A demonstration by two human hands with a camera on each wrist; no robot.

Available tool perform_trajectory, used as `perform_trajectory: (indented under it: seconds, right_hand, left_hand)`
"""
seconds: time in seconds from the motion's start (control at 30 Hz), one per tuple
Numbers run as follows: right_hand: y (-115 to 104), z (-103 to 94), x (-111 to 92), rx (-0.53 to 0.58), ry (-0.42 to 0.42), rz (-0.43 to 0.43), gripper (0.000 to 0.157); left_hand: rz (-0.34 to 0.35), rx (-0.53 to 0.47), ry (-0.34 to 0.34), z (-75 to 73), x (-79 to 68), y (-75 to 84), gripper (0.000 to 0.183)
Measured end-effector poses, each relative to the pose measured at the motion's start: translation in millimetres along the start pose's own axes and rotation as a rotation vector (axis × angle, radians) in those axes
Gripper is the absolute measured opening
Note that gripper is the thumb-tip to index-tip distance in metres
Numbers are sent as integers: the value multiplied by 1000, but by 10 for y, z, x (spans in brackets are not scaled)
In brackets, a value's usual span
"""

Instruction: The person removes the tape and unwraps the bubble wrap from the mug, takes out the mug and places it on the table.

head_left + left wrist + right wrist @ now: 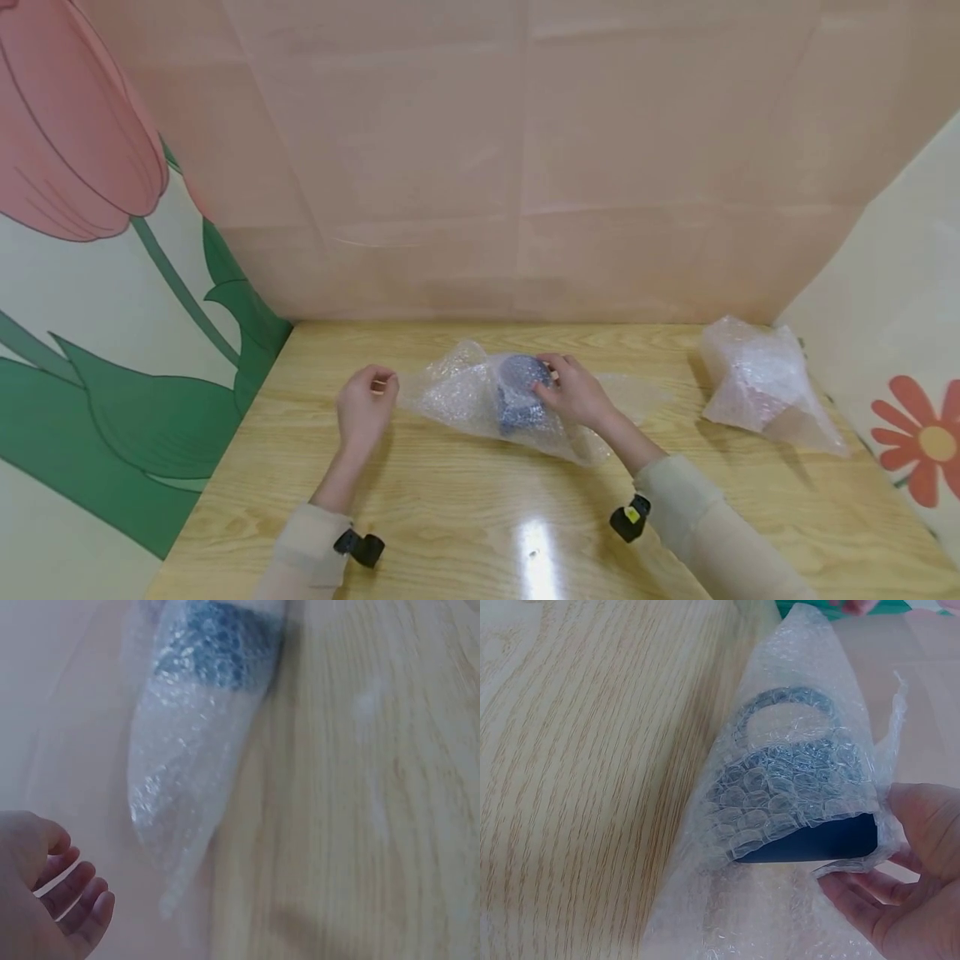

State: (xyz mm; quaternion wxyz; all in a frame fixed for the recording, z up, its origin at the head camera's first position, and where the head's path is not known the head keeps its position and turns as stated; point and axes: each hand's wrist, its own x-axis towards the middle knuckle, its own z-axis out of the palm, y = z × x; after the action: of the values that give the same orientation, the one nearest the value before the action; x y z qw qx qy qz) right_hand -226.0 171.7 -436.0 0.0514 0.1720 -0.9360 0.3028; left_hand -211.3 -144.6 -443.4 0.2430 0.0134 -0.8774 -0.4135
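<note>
A dark blue mug [517, 410] lies at mid-table inside a sheet of clear bubble wrap [457, 392]. Its loop handle shows through the bubbles in the right wrist view, where one strip of bare mug [821, 841] is uncovered. My right hand [576, 396] grips the wrapped mug at its right end, thumb on one side and fingers on the other. Just beyond the tapered left end of the wrap is my left hand [365, 408], its fingers loosely curved. The left wrist view shows this hand [52, 889] apart from the wrap and holding nothing.
Another bubble-wrapped bundle [765, 383] sits at the table's right rear, near the flower-printed side wall [915, 333]. A pink backdrop [517, 167] rises behind the wooden table [465, 508]. Loose wrap [633, 393] spreads to the right behind my right hand.
</note>
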Motion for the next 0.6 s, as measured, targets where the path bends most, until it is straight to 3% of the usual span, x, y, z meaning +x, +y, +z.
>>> perform_trajectory:
  seconds: [0.27,0.6]
  right_hand:
    - [9,3,-2,-1,7,-12,48]
    - [9,-3,5,-5,23,-26,47]
  left_hand:
    - [217,-49,-62,45,-85,312,7]
    - [320,-51,-231,282,-315,574,22]
